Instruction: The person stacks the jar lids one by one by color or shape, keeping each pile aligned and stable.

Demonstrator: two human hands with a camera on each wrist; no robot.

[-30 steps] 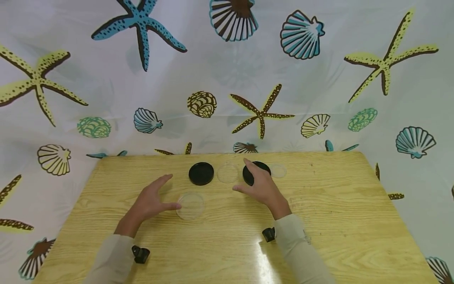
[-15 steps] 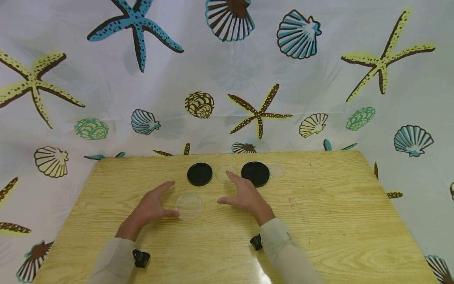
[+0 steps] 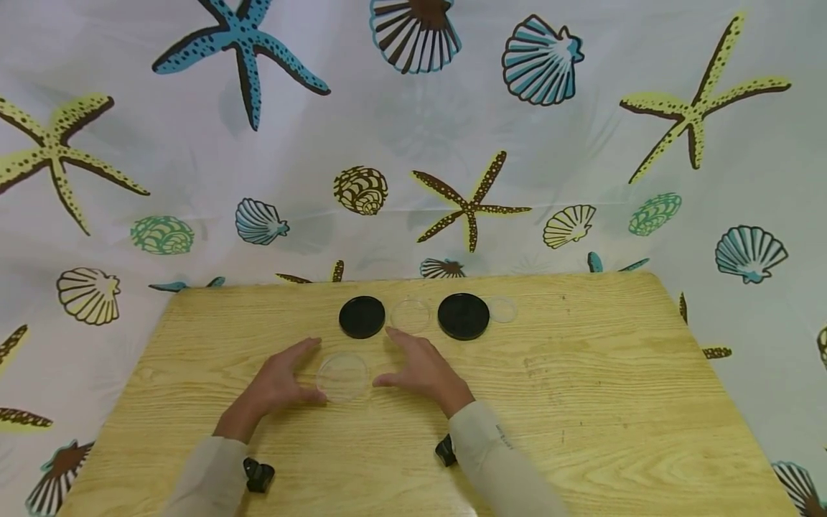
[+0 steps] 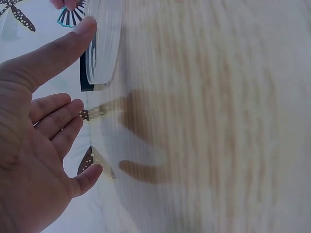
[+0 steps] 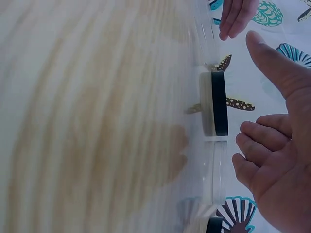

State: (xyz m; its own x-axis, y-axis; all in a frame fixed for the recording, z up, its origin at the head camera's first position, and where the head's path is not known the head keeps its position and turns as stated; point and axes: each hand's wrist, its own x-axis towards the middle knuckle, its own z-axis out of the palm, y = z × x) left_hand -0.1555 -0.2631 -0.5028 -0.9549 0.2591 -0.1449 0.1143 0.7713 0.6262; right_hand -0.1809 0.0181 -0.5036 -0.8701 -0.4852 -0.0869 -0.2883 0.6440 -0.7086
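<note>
A clear round dish [image 3: 343,377] lies on the wooden table between my two hands. My left hand [image 3: 281,380] is at its left side, thumb and fingers spread apart, the thumb tip right at the dish's rim. On the other side my right hand [image 3: 420,370] hovers with thumb and fingers parted and nothing between them. In the left wrist view the clear dish [image 4: 104,43] shows edge-on beside the thumb. The right wrist view has the open right palm [image 5: 277,155] near a black disc [image 5: 220,104] and another clear dish [image 5: 215,172].
Along the table's [image 3: 581,402] back stand a smaller black disc [image 3: 362,317], a clear dish [image 3: 410,316], a larger black disc [image 3: 463,317] and a small clear dish [image 3: 502,309]. Behind them hangs a white cloth [image 3: 388,136] printed with starfish and shells.
My right hand has moved left and toward me, from over the larger black disc to the right side of the nearest clear dish. The left hand has stayed nearly in place.
</note>
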